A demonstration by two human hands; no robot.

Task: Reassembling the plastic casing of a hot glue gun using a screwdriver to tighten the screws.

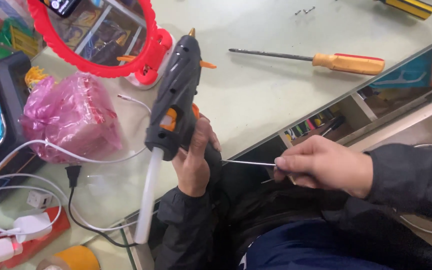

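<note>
Left hand (194,159) clenched around handle of glue gun (175,102); nozzle aimed away over glass counter (266,95). White glue stick (148,197) projects rearward, below grip. Right hand (323,165) pinches thin metal rod (248,162), tip toward gun handle. Gun: rigid, probably light; nozzle likely hot, so hold by handle only. Rod: slender, may flex. Beyond nozzle: screwdriver (326,61). Left of grip: pink bag (71,117).

Single head view, looking steeply down, close over hands and counter edge (296,131)
</note>
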